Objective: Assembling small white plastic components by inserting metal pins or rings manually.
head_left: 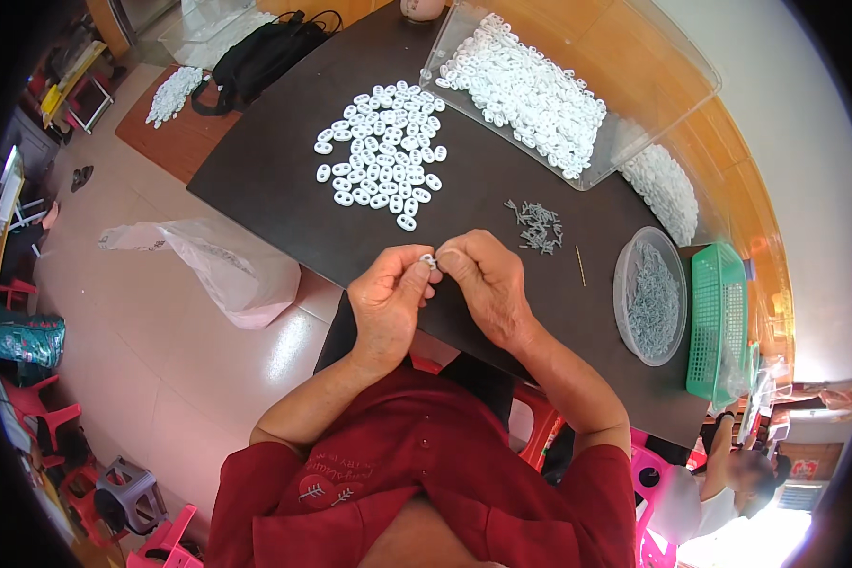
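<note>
Near the table's front edge, my left hand [386, 308] is closed in a pinch on a small white oval piece [428, 260] with two holes. My right hand [490, 287] meets it from the right, thumb and forefinger pressed together beside the piece; what they hold is too small to make out. Beyond my hands, a loose group of similar white oval pieces [385, 156] lies spread on the dark table [275, 180]. Right of my hands is a little heap of grey screw-like pins [540, 229], with a thin wooden stick [580, 266] beside it.
A clear plastic bin [634, 99] of white pieces stands at the back. Further right are a round clear bowl [621, 308] of grey pins and a green basket [719, 327]. A black bag [265, 62], a plastic bag [246, 275] and stools lie leftward; another person [719, 492] is lower right.
</note>
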### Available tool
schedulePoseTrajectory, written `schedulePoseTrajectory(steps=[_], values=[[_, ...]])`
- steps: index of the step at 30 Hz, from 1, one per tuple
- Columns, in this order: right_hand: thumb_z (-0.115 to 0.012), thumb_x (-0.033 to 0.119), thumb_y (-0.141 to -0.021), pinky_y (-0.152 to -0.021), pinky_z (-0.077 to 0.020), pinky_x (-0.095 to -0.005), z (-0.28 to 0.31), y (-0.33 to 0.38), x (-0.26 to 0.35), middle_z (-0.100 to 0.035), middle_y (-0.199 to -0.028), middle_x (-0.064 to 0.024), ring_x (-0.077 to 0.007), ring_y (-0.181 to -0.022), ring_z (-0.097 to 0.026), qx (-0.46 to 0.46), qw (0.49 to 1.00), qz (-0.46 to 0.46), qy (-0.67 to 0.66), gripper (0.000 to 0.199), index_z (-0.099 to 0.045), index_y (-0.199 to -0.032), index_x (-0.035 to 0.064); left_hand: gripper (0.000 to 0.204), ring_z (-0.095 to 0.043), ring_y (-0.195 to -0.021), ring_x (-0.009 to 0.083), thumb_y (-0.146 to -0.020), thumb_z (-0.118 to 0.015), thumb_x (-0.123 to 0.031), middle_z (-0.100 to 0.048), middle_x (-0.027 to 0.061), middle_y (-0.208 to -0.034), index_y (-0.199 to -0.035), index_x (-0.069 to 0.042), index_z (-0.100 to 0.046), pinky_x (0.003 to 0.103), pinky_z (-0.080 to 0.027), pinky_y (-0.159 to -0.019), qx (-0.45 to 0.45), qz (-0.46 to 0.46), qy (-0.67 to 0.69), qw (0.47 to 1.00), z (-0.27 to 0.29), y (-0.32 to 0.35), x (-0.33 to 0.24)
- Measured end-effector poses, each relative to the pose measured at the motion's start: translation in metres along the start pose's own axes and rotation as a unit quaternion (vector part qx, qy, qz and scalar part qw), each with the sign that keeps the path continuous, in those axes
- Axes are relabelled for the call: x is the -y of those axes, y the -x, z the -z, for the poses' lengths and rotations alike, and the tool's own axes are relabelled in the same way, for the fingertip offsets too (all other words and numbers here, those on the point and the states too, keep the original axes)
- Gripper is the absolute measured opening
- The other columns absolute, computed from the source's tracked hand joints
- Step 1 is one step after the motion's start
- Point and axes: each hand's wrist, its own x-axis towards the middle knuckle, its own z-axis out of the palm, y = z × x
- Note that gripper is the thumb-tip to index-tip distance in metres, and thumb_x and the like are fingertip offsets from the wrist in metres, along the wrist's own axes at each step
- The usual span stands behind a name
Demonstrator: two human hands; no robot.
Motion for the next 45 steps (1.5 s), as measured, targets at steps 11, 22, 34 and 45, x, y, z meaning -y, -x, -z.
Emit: schedulePoseTrajectory(steps=[11,22,34,45], values=[[-0.065,0.006,-0.073,-0.058,-0.0417,-0.0372,-0.039,-0.036,-0.021,-0.054,-0.07,-0.0093,-0.0273,-0.068,-0.051,-0.068,0.954,0.128,0.262,0.004,-0.063,-0.076,0.0046,0.017,-0.056,-0.064,0.0073,-0.089,-0.056,-0.008,-0.065,0.0073,-0.082,-0.102,0.003,-0.06,0.019,-0.045,-0.057,-0.035,0.005,0.048,0.998,0.032,-0.007,-0.011],[-0.07,0.003,-0.073,-0.058,-0.0428,-0.0265,-0.02,-0.023,-0.014,-0.056,-0.07,-0.0028,-0.0128,-0.063,-0.054,0.005,0.992,-0.08,0.101,0.014,-0.057,-0.08,0.0016,0.016,-0.057,-0.062,0.0099,-0.088,-0.058,-0.009,-0.064,0.01,-0.079,-0.098,0.003,-0.06,0.021,-0.045,-0.055,-0.022,0.026,0.053,0.998,0.026,-0.009,-0.014],[-0.067,0.005,-0.078,-0.059,-0.0413,-0.0192,0.028,-0.005,-0.007,-0.064,-0.077,-0.0028,-0.0059,-0.067,-0.055,0.014,0.927,-0.227,-0.297,0.016,-0.064,-0.093,-0.0005,0.017,-0.056,-0.063,0.0073,-0.088,-0.058,-0.007,-0.064,0.0083,-0.079,-0.101,0.003,-0.06,0.019,-0.045,-0.054,0.044,0.051,0.064,0.996,0.001,-0.006,-0.013],[-0.067,0.005,-0.079,-0.057,-0.0403,-0.0185,0.022,0.006,0.0,-0.064,-0.077,-0.0028,-0.0054,-0.066,-0.055,-0.047,0.925,-0.219,-0.307,0.015,-0.065,-0.093,0.0004,0.014,-0.055,-0.064,0.0049,-0.089,-0.056,-0.006,-0.063,0.0042,-0.079,-0.101,0.001,-0.059,0.016,-0.043,-0.054,0.035,0.067,0.039,0.996,-0.011,0.001,-0.012]])
